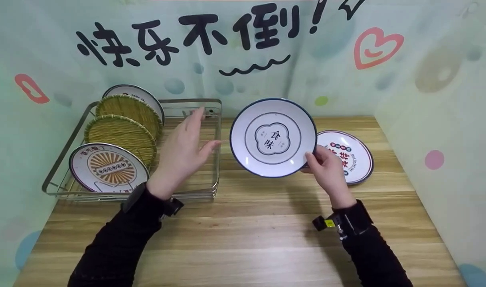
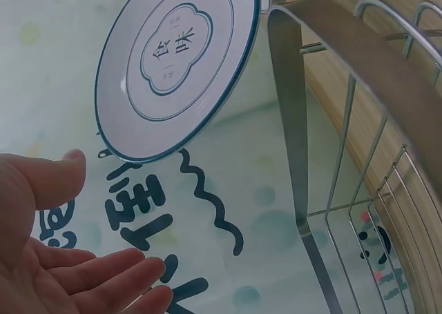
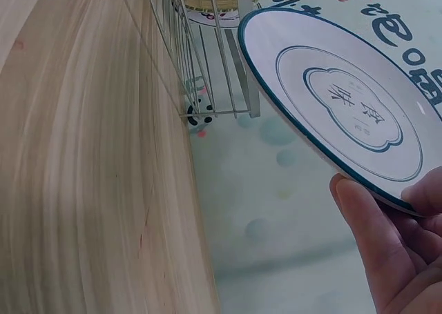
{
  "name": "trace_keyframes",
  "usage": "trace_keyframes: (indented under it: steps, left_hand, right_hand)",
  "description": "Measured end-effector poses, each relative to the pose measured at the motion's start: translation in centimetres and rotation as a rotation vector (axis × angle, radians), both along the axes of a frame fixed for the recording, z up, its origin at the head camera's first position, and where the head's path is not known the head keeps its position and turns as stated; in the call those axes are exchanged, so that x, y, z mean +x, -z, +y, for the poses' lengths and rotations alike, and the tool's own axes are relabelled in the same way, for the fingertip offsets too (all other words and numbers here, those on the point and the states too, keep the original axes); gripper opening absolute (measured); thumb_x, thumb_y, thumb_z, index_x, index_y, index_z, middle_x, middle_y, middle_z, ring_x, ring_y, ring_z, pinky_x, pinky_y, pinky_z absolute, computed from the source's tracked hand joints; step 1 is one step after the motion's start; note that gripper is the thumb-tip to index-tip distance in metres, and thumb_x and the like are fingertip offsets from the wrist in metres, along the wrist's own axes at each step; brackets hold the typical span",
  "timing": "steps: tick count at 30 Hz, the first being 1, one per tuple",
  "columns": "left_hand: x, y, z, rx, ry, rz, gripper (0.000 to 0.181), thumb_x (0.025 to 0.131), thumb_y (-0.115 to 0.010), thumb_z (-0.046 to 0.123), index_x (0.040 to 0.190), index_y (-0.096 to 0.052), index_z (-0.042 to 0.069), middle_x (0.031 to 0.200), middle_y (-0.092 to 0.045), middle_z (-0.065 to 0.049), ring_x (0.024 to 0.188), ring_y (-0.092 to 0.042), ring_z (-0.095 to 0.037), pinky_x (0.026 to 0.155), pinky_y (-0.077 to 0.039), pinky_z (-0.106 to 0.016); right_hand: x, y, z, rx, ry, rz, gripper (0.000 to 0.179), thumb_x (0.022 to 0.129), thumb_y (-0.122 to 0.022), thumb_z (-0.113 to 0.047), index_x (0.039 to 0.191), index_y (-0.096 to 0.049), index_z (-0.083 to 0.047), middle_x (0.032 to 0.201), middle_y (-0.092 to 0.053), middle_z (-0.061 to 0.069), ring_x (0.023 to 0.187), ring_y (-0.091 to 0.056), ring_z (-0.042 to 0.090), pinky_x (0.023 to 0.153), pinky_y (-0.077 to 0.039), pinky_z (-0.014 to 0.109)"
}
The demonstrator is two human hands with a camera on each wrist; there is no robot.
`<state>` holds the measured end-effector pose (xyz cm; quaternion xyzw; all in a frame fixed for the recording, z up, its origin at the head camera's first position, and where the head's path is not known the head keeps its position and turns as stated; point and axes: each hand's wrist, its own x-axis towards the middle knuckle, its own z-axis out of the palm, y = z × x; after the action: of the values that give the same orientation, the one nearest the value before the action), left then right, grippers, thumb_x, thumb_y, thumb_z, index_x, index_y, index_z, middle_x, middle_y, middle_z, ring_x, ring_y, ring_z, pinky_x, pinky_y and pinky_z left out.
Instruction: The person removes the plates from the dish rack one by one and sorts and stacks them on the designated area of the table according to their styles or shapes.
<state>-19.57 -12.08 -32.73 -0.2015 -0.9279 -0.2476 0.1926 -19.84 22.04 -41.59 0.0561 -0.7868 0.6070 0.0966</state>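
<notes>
A white plate with a blue rim and a flower-shaped emblem (image 1: 273, 137) is held up over the table, tilted toward the head camera. My right hand (image 1: 326, 171) pinches its lower right edge, thumb on the face and fingers behind, as the right wrist view shows. My left hand (image 1: 185, 151) hovers above the wire dish rack (image 1: 218, 159), fingers extended and thumb spread, holding nothing. In the left wrist view, the plate (image 2: 179, 65) is beyond the left hand's fingertips (image 2: 155, 266), with a gap between them.
Inside the rack's left half lean a sunburst-patterned plate (image 1: 111, 167), two woven round trays (image 1: 121, 133) and a white plate (image 1: 133, 91) at the back. Another printed plate (image 1: 358, 159) lies on the wooden table (image 1: 259, 239) behind my right hand. Patterned cloth walls (image 1: 338, 91) enclose the table.
</notes>
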Motion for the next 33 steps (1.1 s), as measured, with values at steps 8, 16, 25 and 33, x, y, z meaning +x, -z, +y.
trace_keyframes:
  steps: [8,16,25,33]
  left_hand:
    - [0.6,1.0,-1.4,0.011,-0.034,0.018,0.087,0.087,-0.076,0.032,0.152,-0.028,-0.003,0.137,-0.054,-0.023,0.120,-0.055,-0.039,0.103,-0.044,-0.051]
    - [1.1,1.5,-2.7,0.016,-0.039,-0.023,0.086,0.088,-0.076,0.030,0.149,-0.029,-0.007,0.137,-0.053,-0.025,0.122,-0.053,-0.041,0.106,-0.041,-0.053]
    - [1.4,2.2,-4.3,0.002,-0.078,-0.072,0.086,0.087,-0.077,0.026,0.150,-0.027,-0.008,0.140,-0.048,-0.030,0.125,-0.049,-0.046,0.107,-0.038,-0.056]
    - [1.5,2.8,-5.0,0.004,-0.091,-0.076,0.084,0.089,-0.075,0.028,0.149,-0.029,-0.009,0.145,-0.042,-0.032,0.132,-0.043,-0.046,0.112,-0.032,-0.056]
  right_hand:
    - [-0.2,0.5,1.3,0.045,0.025,-0.033,0.022,0.099,-0.055,-0.005,0.114,-0.062,0.010,0.097,-0.068,0.025,0.071,-0.069,0.015,0.067,-0.061,0.031]
    - [0.0,0.5,2.6,0.089,0.017,-0.072,0.026,0.100,-0.055,-0.010,0.119,-0.062,0.007,0.101,-0.069,0.026,0.074,-0.071,0.017,0.069,-0.061,0.037]
    - [0.2,0.9,4.3,0.077,0.054,-0.085,0.026,0.100,-0.055,-0.009,0.115,-0.061,0.012,0.100,-0.068,0.027,0.070,-0.071,0.016,0.067,-0.061,0.034]
    - [0.1,1.3,5.6,0.070,0.069,-0.089,0.026,0.100,-0.053,-0.006,0.115,-0.059,0.014,0.097,-0.068,0.026,0.070,-0.069,0.011,0.065,-0.060,0.031]
